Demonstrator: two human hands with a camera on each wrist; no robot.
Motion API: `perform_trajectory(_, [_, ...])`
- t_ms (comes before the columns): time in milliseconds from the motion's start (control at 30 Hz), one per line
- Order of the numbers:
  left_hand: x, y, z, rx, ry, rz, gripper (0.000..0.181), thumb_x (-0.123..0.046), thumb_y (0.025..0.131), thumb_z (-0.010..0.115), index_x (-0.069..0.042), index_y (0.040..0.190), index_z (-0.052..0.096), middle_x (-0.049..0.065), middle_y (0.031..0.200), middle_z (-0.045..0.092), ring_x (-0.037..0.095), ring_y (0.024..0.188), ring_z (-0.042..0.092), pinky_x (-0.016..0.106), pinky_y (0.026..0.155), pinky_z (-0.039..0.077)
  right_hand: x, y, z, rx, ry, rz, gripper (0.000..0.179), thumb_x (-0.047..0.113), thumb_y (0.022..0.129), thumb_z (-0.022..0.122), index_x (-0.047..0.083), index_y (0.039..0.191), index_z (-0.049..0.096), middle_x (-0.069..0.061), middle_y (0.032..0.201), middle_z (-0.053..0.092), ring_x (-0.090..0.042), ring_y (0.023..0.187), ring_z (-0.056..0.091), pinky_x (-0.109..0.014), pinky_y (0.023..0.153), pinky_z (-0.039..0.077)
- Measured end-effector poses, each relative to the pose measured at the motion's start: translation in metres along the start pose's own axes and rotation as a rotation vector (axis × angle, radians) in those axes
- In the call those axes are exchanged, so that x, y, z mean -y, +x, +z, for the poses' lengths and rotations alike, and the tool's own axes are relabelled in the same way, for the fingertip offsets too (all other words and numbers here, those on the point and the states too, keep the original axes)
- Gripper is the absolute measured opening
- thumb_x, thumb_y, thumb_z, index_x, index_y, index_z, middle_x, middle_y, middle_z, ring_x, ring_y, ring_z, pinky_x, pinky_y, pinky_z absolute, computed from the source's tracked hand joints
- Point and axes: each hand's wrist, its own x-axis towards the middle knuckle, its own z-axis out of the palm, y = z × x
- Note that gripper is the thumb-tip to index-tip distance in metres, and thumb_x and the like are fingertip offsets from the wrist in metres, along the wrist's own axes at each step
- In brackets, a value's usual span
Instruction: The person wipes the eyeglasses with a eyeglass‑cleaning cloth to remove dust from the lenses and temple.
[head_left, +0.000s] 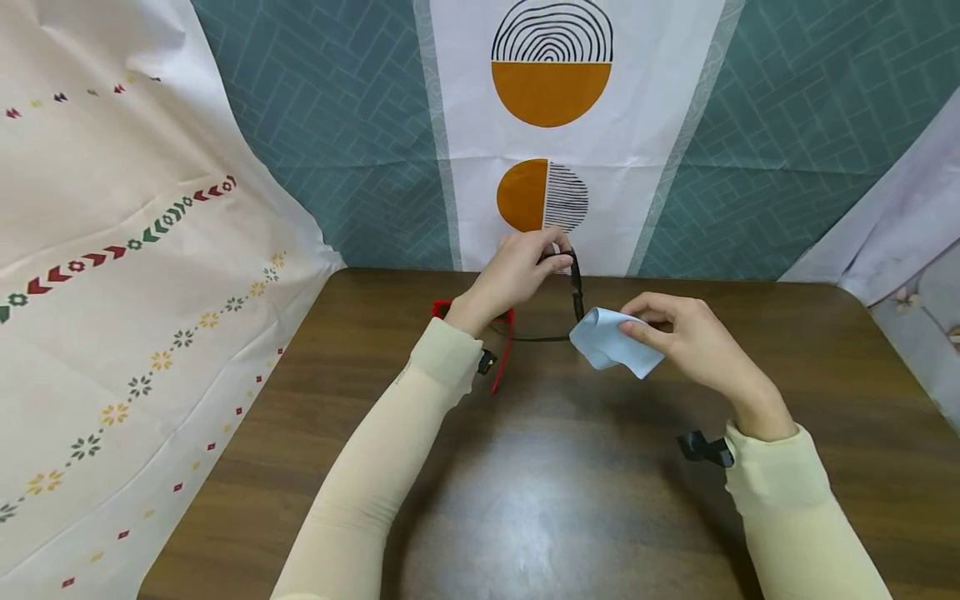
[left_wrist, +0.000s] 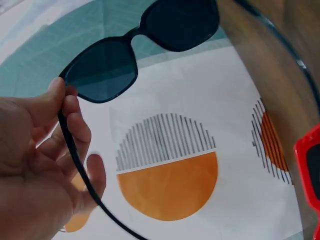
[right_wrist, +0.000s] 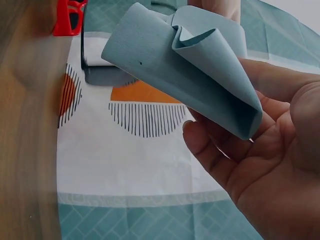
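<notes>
**Sunglasses aloft, blue cloth alongside**

A person's left hand is pinching the sunglasses at one hinge corner, above the counter, apparently to leave both lenses uncovered. The right hand is gripping the folded blue cloth by one end, leaving the rest hanging loose nearby. Red-framed glasses (partly hidden in the head view) are resting on the counter, seemingly set aside.

Sunglasses smooth, glossy plastic-look; blue cloth matt; tabletop wood-grained, satin sheen; backdrop creased fabric.
</notes>
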Motion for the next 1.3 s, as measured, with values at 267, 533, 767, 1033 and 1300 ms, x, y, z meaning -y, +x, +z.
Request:
perform_trajectory(267, [-0.001,-0.015,0.004,-0.021,0.049,0.171,0.017,-0.016,0.105,0.063,-0.01,0.119,0.055,0.001,0.096,0.063,0.013,0.085,0.06,0.024,0.08,0.05,0.0,-0.003,-0.006,-0.046,-0.018,-0.014,0.014,0.023,0.102,0.07,0.012,0.11,0.073,-0.008,0.101,0.075,-0.019,0.083,0.07,-0.026,0.066,0.054])
perform_trajectory(533, [0.007,-0.033,0.012,-0.158,0.294,0.362,0.009,-0.017,0.106,0.06,-0.016,0.115,0.062,-0.009,0.099,0.066,0.006,0.093,0.063,0.04,0.088,0.039,0.001,-0.004,-0.01,-0.128,-0.033,0.048,0.023,0.029,0.101,0.071,0.011,0.116,0.074,-0.012,0.104,0.077,-0.013,0.085,0.07,-0.023,0.068,0.053])
perform_trajectory(767, [0.01,-0.04,0.014,-0.341,0.343,0.506,0.005,-0.016,0.102,0.069,-0.014,0.106,0.071,-0.002,0.104,0.069,0.02,0.104,0.063,0.041,0.093,0.042,-0.003,-0.002,-0.007,-0.203,-0.025,0.065,0.024,0.031,0.102,0.07,0.011,0.115,0.074,-0.011,0.101,0.077,-0.013,0.083,0.066,-0.021,0.067,0.05])
perform_trajectory(1033, [0.015,-0.042,0.016,-0.502,0.373,0.534,0.014,-0.015,0.101,0.07,-0.013,0.113,0.077,-0.001,0.106,0.075,0.016,0.102,0.066,0.042,0.098,0.041,-0.004,0.002,-0.002,-0.296,0.017,0.1,0.022,0.023,0.102,0.07,0.004,0.113,0.07,-0.016,0.104,0.076,-0.01,0.078,0.063,-0.02,0.064,0.048])
perform_trajectory(1300, [0.019,-0.047,0.017,-0.638,0.342,0.52,0.014,-0.015,0.1,0.072,-0.015,0.11,0.082,-0.003,0.104,0.079,0.012,0.097,0.07,0.045,0.098,0.041,-0.004,0.006,0.0,-0.305,0.063,0.119,0.03,0.023,0.102,0.069,0.003,0.125,0.072,-0.019,0.11,0.076,0.004,0.084,0.066,-0.017,0.068,0.051])
